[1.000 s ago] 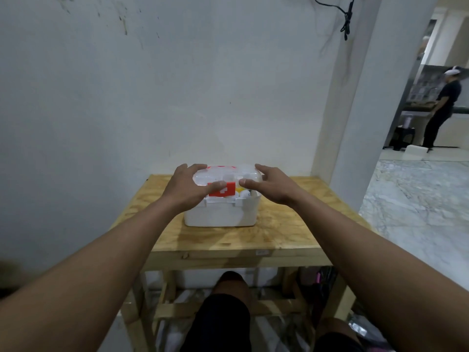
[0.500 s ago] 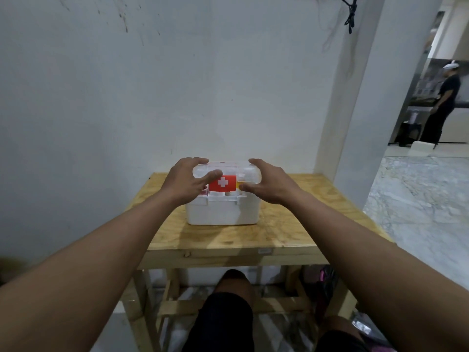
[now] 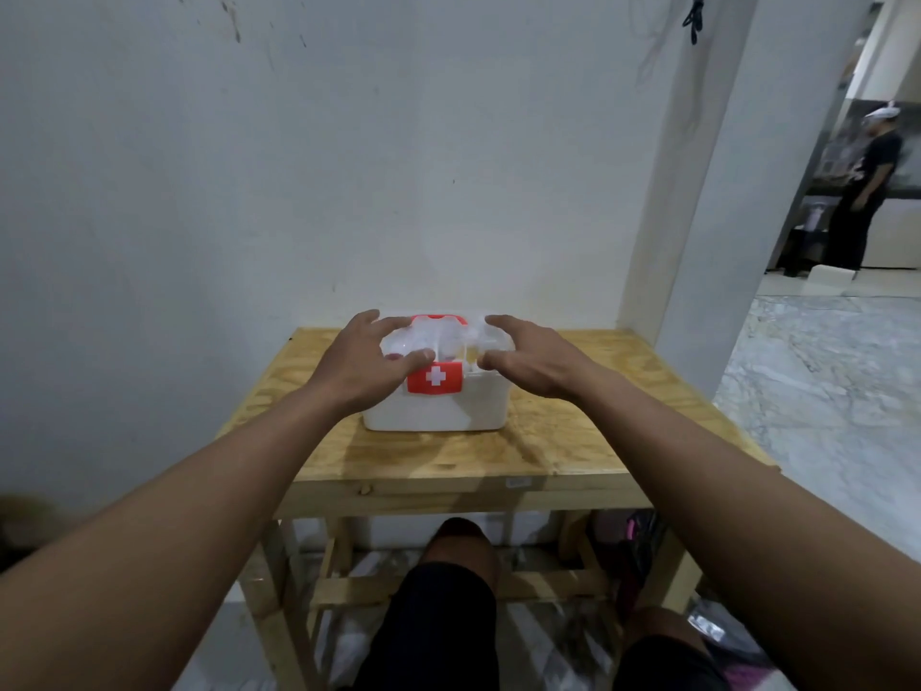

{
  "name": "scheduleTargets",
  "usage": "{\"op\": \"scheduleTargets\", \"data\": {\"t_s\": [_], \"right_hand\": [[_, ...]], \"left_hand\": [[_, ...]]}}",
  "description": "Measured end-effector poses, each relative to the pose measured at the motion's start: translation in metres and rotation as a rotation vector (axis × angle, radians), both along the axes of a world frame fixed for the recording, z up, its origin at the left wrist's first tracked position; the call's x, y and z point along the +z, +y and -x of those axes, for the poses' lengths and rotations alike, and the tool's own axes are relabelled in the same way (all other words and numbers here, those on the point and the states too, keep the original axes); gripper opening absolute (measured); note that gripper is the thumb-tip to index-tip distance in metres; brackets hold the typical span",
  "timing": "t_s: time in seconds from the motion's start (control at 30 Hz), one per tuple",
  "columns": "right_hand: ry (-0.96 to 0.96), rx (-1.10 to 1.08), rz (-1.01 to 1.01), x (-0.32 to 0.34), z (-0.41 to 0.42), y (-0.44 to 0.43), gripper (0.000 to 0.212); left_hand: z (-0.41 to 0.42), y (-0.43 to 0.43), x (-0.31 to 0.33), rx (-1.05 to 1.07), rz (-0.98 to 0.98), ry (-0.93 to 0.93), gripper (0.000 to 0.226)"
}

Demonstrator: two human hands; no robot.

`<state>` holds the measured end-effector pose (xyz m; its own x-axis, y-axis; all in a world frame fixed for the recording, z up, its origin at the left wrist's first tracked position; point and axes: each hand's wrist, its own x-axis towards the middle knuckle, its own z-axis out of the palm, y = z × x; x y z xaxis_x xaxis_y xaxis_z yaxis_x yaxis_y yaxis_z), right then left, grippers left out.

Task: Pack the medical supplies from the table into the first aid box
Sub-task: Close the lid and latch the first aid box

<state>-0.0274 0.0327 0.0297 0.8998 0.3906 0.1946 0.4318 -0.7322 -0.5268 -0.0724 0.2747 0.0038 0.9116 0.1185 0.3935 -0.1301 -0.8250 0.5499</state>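
Pressing on the clear lid (image 3: 448,341) with both hands, we have the first aid box (image 3: 433,413) dead centre of the frame, sitting on the wooden surface (image 3: 573,441) near the wall. Our left hand (image 3: 361,366) lies across the lid's left end and our right hand (image 3: 540,364) across its right end. The fingers (image 3: 374,321) are spread and fairly flat, gripping nothing, just bearing on the plastic. Both thumbs angle in toward the red latch (image 3: 434,380) with its white cross. Through the lid we make out dim pink and yellow shapes, though we cannot tell what they are. By our reckoning this is the closing step, so the trick is even pressure: push both ends together so the lid seats square on the white base and does not rock. Then a thumb should drive the latch flat against the front until it catches. Let's keep the push straight down so the box does not skid toward the wall, and stay clear of the red handle (image 3: 438,319) at the lid's far edge.
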Motion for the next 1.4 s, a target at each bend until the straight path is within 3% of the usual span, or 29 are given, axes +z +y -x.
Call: {"op": "scheduleTargets", "data": {"t_s": [0.27,0.53,0.8,1.13,1.4], "right_hand": [[-0.015,0.028,-0.067,-0.014,0.005,-0.003,0.083],[-0.083,0.024,-0.062,-0.036,0.005,0.002,0.114],[-0.198,-0.013,-0.134,-0.048,0.005,0.010,0.102],[-0.045,0.030,-0.278,-0.055,0.003,0.002,0.112],[0.007,0.008,-0.324,-0.054,-0.018,-0.007,0.108]], "left_hand": [[0.006,0.005,-0.017,-0.004,-0.094,0.028,0.111],[0.006,0.008,-0.020,-0.031,-0.134,-0.031,0.107],[0.004,0.010,-0.026,-0.034,-0.111,-0.100,0.104],[0.005,0.008,-0.047,-0.016,0.252,-0.150,0.114],[-0.016,0.000,-0.037,-0.045,0.317,-0.133,0.114]]}}
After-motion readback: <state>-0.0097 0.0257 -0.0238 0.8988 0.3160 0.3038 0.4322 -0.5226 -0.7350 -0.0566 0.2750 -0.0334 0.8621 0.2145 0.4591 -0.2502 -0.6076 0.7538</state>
